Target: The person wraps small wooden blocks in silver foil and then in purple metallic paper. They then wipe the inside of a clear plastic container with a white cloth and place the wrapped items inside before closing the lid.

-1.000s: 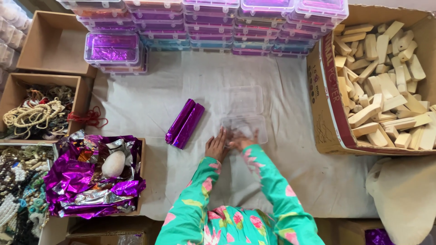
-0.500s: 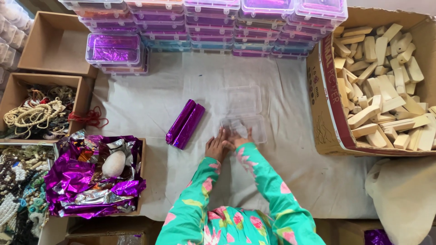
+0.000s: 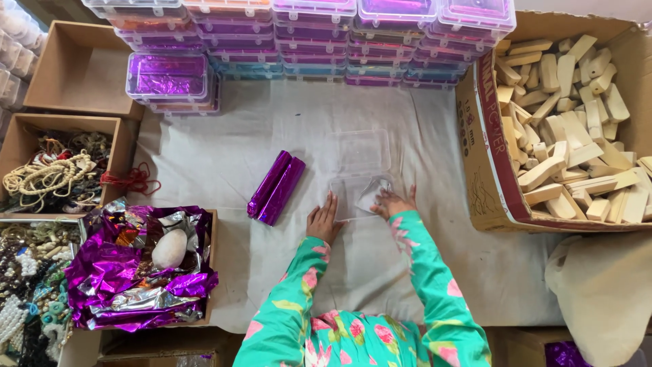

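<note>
Head view: both hands, left and right, grip spread flat at clear open box.

Clear plastic box lies open on the white cloth.

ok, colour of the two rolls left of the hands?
Shiny metallic purple rolls, lying side by side; head view.

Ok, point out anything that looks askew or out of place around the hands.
Little stands out. The clear plastic box lies open on the cloth, both hands at its near half. The purple foil rolls lie slanted, and red cord spills from the bead carton onto the cloth.
</note>
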